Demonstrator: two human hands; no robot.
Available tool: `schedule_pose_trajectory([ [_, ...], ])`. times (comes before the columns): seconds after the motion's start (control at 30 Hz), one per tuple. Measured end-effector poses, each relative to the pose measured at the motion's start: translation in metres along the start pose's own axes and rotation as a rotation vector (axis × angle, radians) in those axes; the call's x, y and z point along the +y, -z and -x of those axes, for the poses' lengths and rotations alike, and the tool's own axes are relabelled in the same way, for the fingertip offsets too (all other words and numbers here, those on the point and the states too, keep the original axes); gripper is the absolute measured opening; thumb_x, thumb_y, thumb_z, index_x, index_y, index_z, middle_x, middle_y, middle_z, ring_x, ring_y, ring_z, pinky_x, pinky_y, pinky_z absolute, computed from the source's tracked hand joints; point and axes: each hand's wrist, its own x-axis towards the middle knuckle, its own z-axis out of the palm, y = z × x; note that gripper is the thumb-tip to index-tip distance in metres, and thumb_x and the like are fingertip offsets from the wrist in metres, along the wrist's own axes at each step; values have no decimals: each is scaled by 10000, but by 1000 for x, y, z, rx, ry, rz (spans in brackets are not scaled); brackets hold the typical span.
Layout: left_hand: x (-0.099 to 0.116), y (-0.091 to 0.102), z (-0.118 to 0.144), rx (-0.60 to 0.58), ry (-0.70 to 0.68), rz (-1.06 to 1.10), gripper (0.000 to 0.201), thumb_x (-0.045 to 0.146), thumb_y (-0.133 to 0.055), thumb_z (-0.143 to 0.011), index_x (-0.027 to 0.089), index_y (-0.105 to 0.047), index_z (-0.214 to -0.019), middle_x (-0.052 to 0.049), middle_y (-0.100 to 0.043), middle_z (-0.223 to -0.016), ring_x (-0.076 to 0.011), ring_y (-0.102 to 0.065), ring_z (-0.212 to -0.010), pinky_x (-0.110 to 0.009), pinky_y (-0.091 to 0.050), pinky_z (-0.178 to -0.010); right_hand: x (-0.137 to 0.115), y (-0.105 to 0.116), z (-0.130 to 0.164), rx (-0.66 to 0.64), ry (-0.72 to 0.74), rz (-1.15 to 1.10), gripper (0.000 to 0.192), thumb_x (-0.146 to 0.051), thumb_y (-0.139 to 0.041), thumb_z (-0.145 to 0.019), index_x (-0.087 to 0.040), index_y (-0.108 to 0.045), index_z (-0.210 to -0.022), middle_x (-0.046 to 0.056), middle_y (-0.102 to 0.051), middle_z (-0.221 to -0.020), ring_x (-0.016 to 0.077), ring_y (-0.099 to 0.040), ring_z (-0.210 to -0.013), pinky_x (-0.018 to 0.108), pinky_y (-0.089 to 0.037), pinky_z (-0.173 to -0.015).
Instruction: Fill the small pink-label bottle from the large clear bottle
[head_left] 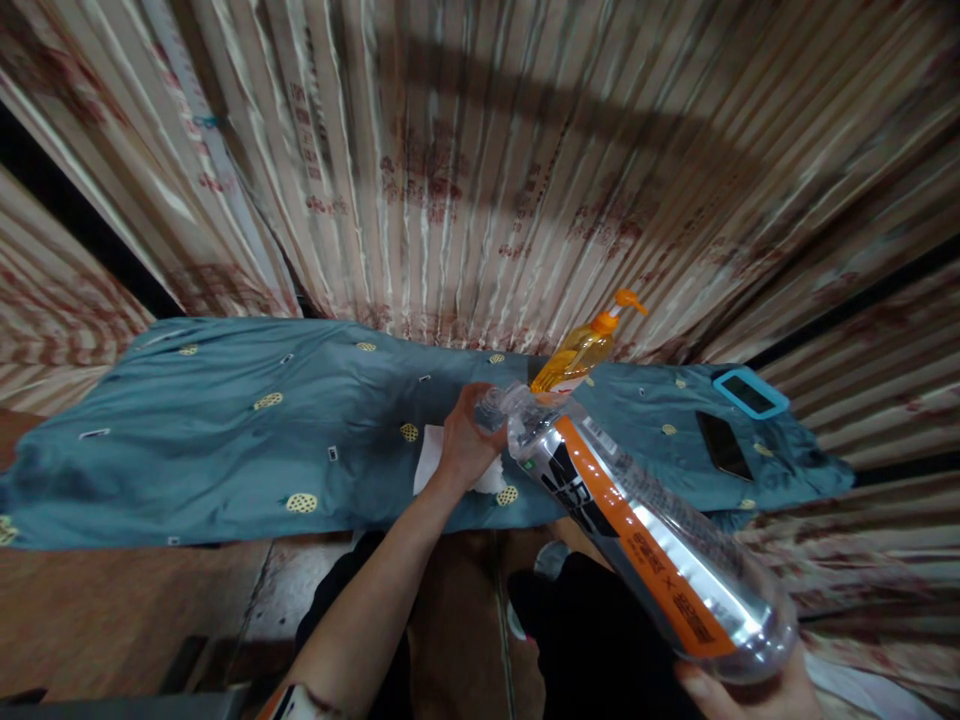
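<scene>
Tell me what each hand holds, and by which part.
Right hand grips the clear plastic bottle with orange-striped label by its base. Left hand is at its neck.

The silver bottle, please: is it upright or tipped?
Tipped: the silver bottle lies slanted, base in the right hand, neck toward the left hand.

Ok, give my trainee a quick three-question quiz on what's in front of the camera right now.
1. True or false: the right hand holds the clear bottle by its base.
2. What does the left hand rest on? A) white tissue B) black phone C) orange pump bottle
3. What colour is the cloth covering the table?

Key: 1 true; 2 A; 3 blue-green.
</scene>
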Motion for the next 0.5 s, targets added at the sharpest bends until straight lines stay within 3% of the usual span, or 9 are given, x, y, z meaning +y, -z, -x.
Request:
schedule_pose_trajectory([
  [0.13, 1, 0, 0, -5, 15, 8, 464, 247, -831, -703, 207, -610, -1110, -55, -773, -1071, -244, -753, -987, -367, -595, -894, 2, 1, -3, 3, 26, -2, 1433, -827, -852, -406, 74, -433, -1439, 246, -583, -1154, 400, -515, -1051, 644, -211, -1170],
  [0.33, 4, 2, 1, -22, 28, 18, 481, 264, -834, -699, 207, -609, -1121, -60, -772, -1086, -249, -749, -1004, -376, -592, -915, 5, 2, -2, 10, 9, 17, 1284, -844, -824, -454, -21, -517, -1391, 260, -609, -1326, 439, -538, -1228, 528, -391, -1056],
  [0.5, 5, 2, 2, -22, 31, 11, 483, 263, -827, -699, 203, -611, -1127, -73, -771, -1103, -261, -748, -1020, -389, -591, -932, 18, 5, -5, 4, -10, -20, 1181, -791, -855, -475, -47, -543, -1338, 237, -618, -1220, 456, -533, -1164, 634, -330, -1080],
])
